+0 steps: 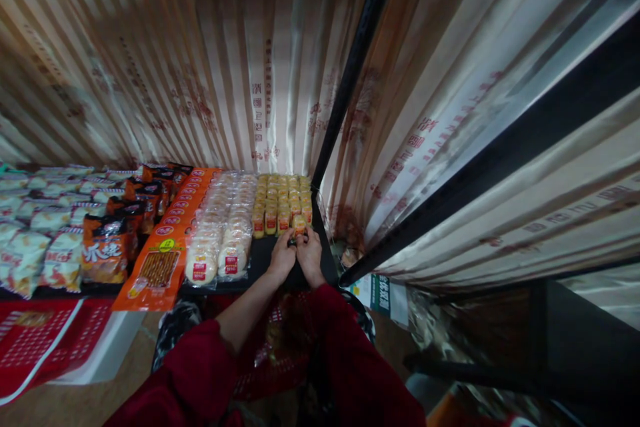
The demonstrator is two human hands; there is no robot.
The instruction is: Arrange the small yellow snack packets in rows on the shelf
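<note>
My left hand (283,256) and my right hand (310,255) are close together at the front right of the dark shelf. Between the fingertips of both hands is a small yellow wrapped snack (299,222) with a reddish label, at the front of its row. Rows of similar yellow packs (271,217) stand just behind and left of it. Nearest on the left are clear bags of round white pastries (233,255) with red labels. The finger undersides are hidden.
Orange snack bags (155,267), dark-and-orange bags (105,250) and white bags (23,257) fill the shelf's left. A black post (350,73) rises at its right corner; a black rail (450,200) slants rightward. Pleated plastic sheeting (220,53) hangs behind. Red baskets (65,327) sit below.
</note>
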